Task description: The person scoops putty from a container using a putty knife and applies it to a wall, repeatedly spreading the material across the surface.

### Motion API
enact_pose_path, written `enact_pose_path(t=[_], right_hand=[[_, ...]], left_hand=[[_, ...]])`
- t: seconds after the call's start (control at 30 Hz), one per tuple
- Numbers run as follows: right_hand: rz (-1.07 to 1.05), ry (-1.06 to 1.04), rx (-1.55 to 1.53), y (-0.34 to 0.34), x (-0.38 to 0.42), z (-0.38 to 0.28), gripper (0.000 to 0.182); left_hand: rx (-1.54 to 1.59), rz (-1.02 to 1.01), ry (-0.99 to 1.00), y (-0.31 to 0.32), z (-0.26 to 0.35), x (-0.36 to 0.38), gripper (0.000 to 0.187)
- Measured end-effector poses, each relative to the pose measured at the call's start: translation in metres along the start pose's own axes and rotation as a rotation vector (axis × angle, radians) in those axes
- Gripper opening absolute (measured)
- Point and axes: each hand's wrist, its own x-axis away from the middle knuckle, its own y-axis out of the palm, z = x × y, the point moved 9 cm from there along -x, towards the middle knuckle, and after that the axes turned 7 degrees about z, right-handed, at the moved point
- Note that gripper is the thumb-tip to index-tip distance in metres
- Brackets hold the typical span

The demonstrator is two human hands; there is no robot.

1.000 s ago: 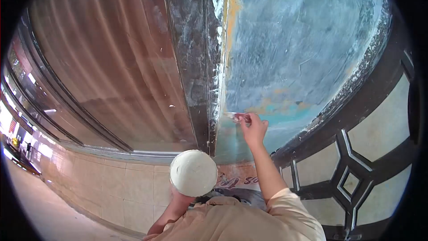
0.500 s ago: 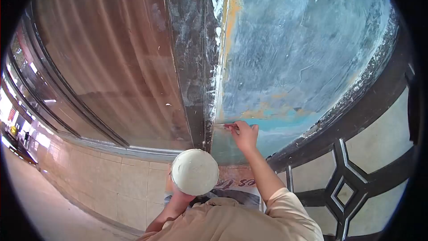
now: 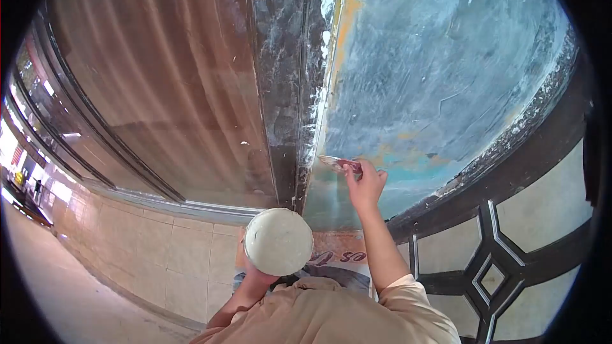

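Observation:
My right hand (image 3: 368, 186) is closed around the reddish handle of a paintbrush (image 3: 335, 163). The brush's pale, flat end points left and meets the seam where the blue-grey wall panel (image 3: 408, 76) joins the dark frame post (image 3: 280, 89). Along that seam runs an uneven white strip (image 3: 321, 111). Low in front of my body, my left hand (image 3: 260, 272) grips a round tub (image 3: 278, 242) from its near side. Off-white paint shows across the tub's top, and the tub hides most of my left fingers.
Left of the post is a brown glass pane (image 3: 159, 89) with curtain-like folds behind it. Tan floor tiles (image 3: 188, 255) lie below. A printed sheet (image 3: 338, 248) is on the floor near my body. To the right stands a dark panelled door (image 3: 491, 248) with pale insets.
My right hand and the brush have moved up and slightly right in the view, and the brush's flat side shows more now. The tub has stayed nearly still.

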Motion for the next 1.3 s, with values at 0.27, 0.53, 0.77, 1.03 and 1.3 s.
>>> enact_pose_path(t=[0.27,0.53,0.77,1.03,1.3], right_hand=[[-0.105,-0.258,0.150,0.017,0.002,-0.013,0.016],[-0.220,-0.223,0.216,0.026,0.025,-0.016,0.013],[0.012,-0.151,0.114,-0.030,-0.019,-0.060,0.015],[-0.678,-0.264,-0.050,-0.039,-0.019,-0.184,0.031],[-0.884,-0.732,0.212,0.002,0.016,-0.253,0.021]], left_hand=[[0.050,-0.053,0.000,-0.004,0.012,0.001,0.079],[0.257,-0.102,-0.103,-0.020,0.019,0.001,0.077],[0.259,-0.050,-0.096,-0.039,0.033,-0.005,0.078],[0.144,-0.191,-0.118,-0.013,0.053,-0.012,0.078],[0.159,-0.077,-0.135,-0.024,0.049,-0.021,0.076]])
